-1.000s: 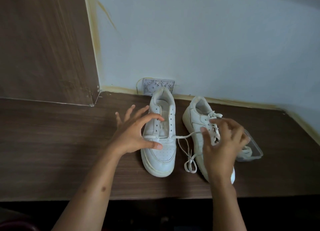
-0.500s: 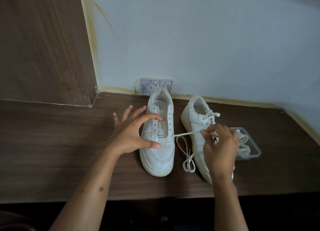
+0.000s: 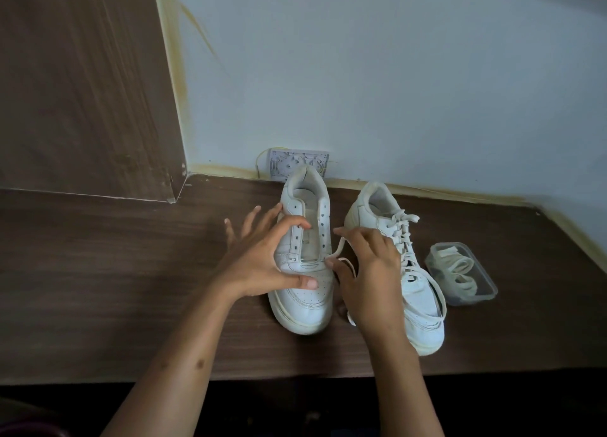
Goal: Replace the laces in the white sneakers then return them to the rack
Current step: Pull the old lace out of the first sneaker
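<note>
Two white sneakers stand toes toward me on a dark wooden shelf [image 3: 98,289]. The left sneaker [image 3: 305,298] has mostly bare eyelets. A white lace [image 3: 340,246] comes out of its lowest right eyelet. My left hand [image 3: 262,256] grips this sneaker, index finger on the left eyelet row and thumb on the toe box. My right hand [image 3: 368,272] pinches the lace close to that eyelet; the lace's end shows below the hand. The right sneaker [image 3: 414,292] is laced, partly hidden by my right hand.
A clear plastic container [image 3: 483,292] with pale laces in it sits right of the sneakers. A small patterned card [image 3: 295,162] leans on the wall behind the left sneaker. A wooden panel [image 3: 82,92] rises at the back left. The shelf's front edge runs under my forearms.
My right hand moved left from over the right sneaker to the left sneaker's lowest eyelet, bringing the lace with it. The left hand kept its grip.
</note>
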Demonstrator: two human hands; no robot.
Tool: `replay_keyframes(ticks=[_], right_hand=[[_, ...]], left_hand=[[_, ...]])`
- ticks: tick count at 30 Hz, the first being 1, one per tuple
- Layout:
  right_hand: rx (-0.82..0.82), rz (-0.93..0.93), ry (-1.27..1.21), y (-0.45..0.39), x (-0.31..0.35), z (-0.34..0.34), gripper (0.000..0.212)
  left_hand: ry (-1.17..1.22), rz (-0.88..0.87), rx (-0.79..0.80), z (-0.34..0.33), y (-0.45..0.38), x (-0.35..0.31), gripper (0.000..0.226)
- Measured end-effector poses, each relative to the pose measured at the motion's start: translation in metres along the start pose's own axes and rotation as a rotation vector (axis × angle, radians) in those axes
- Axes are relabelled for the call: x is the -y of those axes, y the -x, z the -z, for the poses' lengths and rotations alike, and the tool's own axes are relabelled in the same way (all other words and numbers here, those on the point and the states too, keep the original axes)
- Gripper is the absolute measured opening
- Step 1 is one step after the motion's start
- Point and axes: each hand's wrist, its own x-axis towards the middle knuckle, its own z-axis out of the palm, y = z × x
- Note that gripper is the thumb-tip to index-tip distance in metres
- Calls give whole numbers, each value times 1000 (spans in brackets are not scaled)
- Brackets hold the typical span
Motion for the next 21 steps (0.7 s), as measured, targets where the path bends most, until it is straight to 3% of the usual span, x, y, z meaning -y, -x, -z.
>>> replay_keyframes(ticks=[5, 12, 17, 21], right_hand=[[-8, 28, 12, 1, -2, -8, 14], [37, 66, -22, 1, 5, -13, 17], [84, -154, -177, 0, -3, -4, 27], [-123, -267, -257, 0, -10, 16, 36]], left_hand=[[9, 10, 6, -1, 0, -2, 89], [17, 23, 0, 1, 1, -2, 89], [17, 31, -46, 4, 0, 2, 88], [26, 62, -110, 8, -1, 9, 89]])
